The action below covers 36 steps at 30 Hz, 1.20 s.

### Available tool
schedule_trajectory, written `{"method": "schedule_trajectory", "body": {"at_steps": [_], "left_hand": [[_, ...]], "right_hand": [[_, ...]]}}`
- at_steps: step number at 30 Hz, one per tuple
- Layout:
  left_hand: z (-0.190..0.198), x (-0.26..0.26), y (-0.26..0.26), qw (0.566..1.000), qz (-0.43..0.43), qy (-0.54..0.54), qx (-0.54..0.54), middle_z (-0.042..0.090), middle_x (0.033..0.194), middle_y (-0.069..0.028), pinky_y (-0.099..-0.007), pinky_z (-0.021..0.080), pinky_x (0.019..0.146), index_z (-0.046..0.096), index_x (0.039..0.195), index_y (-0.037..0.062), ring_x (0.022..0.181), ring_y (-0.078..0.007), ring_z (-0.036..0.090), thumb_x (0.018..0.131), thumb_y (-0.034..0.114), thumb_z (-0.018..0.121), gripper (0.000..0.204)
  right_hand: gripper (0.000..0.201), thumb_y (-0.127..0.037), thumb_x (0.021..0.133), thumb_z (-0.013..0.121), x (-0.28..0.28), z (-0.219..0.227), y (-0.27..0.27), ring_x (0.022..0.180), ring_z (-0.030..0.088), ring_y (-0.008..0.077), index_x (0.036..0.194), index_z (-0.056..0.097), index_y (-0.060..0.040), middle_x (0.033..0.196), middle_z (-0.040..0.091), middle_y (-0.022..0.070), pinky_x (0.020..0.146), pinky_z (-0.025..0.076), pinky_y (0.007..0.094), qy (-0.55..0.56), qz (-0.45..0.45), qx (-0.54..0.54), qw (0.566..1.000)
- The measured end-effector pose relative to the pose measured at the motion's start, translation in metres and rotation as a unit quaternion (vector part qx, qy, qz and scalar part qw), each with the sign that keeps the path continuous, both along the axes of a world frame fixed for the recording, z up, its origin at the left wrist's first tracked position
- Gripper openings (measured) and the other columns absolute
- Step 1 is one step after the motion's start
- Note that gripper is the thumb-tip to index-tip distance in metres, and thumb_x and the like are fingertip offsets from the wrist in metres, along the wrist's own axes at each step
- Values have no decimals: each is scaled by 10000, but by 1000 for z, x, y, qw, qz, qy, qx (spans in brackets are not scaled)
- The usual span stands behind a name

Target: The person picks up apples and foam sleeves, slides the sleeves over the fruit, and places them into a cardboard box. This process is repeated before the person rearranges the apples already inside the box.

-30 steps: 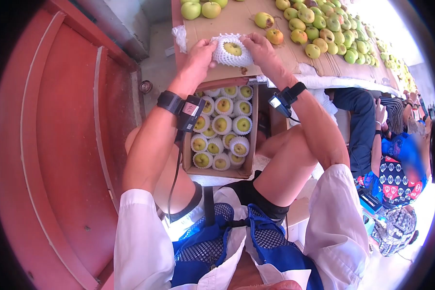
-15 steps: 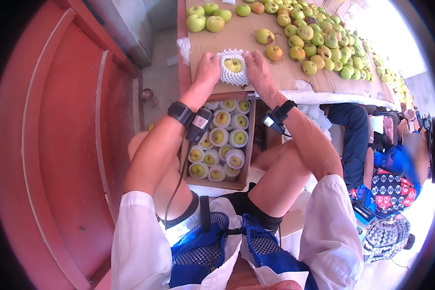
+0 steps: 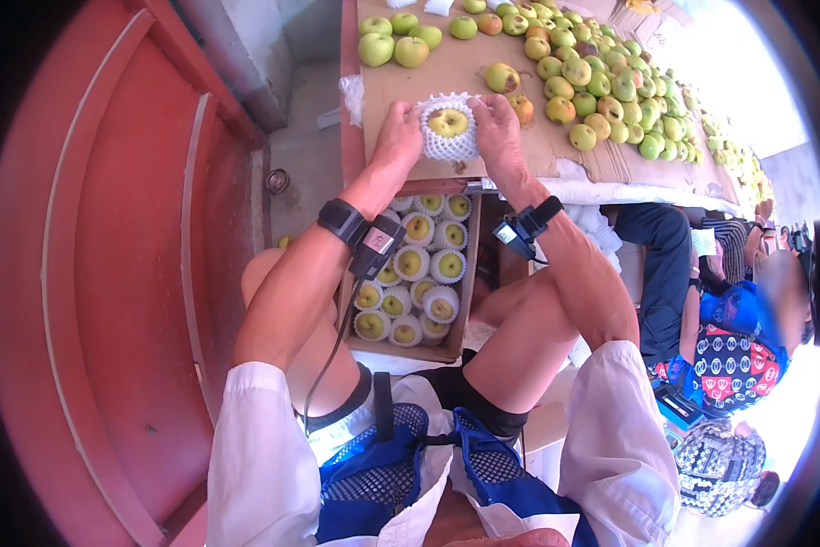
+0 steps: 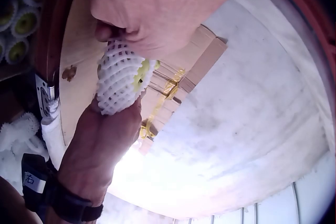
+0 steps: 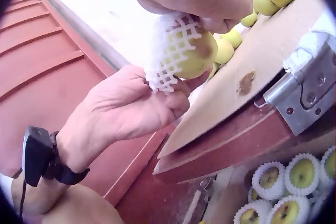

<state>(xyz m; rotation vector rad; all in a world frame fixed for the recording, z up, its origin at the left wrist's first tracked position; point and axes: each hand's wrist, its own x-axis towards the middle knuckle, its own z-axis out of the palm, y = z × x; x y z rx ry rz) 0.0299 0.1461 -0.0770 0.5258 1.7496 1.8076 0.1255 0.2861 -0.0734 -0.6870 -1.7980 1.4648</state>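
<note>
In the head view, a yellow-green apple (image 3: 448, 121) sits inside a white foam net sleeve (image 3: 450, 149), raised over the near edge of the cardboard-covered table. My left hand (image 3: 399, 139) pinches the sleeve's left side. At the opposite side, the fingers of my right hand (image 3: 499, 139) grip the netting. The right wrist view shows the apple's bare side (image 5: 197, 56) bulging out of the mesh, with a brownish patch on it. Netting (image 4: 119, 79) hides most of the fruit in the left wrist view. Below my forearms stands a carton (image 3: 473, 246) of apples in foam sleeves.
Loose apples (image 3: 601, 87) are heaped across the table's right side, and several green ones (image 3: 412, 52) lie at its far left. A metal hinge (image 5: 310, 95) shows at the table's edge. The red door (image 3: 109, 273) is on my left; a seated person (image 3: 738, 356) is at right.
The sleeve was stretched sideways between my hands and now stands more upright around the apple. Both hands keep hold of it. The head view has shifted, so table and hands appear lower.
</note>
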Motion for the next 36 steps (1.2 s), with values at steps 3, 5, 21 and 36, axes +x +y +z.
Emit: {"method": "schedule_trajectory", "body": {"at_steps": [3,5,21,36], "left_hand": [[-1,1,-3,1000,-11,-8,13,602,976,-26,-238,445,588,511,1228,55,769,-72,556,1081,324,462,310],[-7,-7,0,1000,-11,1,23,589,957,-22,-243,436,580,504,1231,46,757,-72,543,1086,310,451,307],[42,1,-26,1000,-1,2,12,633,1022,-20,-267,486,663,557,1215,60,861,-86,593,1071,300,491,287],[64,-1,-43,969,-95,-169,152,650,1119,-43,-319,537,773,579,1206,77,981,-148,630,1008,400,596,379]], "right_hand": [[271,-212,955,678,2,6,-4,788,566,117,1037,608,37,840,639,70,700,485,292,2,6,19,1000],[268,-208,955,679,5,19,-10,790,567,114,1048,606,33,853,642,70,694,483,286,4,12,25,1000],[243,-181,976,650,-4,39,-23,840,597,97,1106,622,22,948,661,38,723,503,255,88,42,-88,991],[301,-228,971,661,-3,66,-23,827,619,111,1086,640,50,939,681,53,719,509,255,49,29,-40,998]]}}
